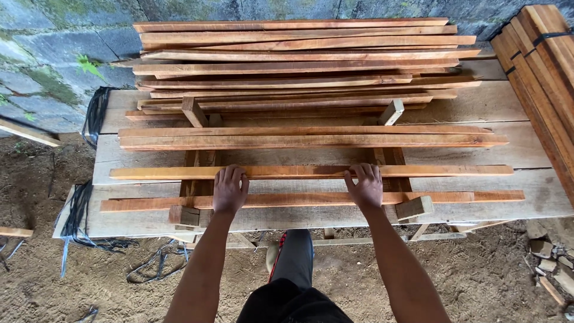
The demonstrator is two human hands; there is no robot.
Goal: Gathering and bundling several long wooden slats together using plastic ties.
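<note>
Two hands on one long slat (311, 171): left hand (229, 190) and right hand (365, 186), fingers curled over its near edge, grip closed on it w/ palms down. Slat: thin, straight, reddish-orange sawn wood, lying crosswise on plank counter (538, 197), approx. centre. Similar slat (454, 196) just nearer. Further back: stacked slats (299, 66). Right: strapped bundle (547, 66).

A grey stone block wall (54, 54), patched with green moss, rises behind a pale plank bench (538, 197) in flat daylight. Bare brown dirt floor (490, 281) spreads below, strewn with black strapping (78, 215) and broken stone rubble (550, 263).
</note>
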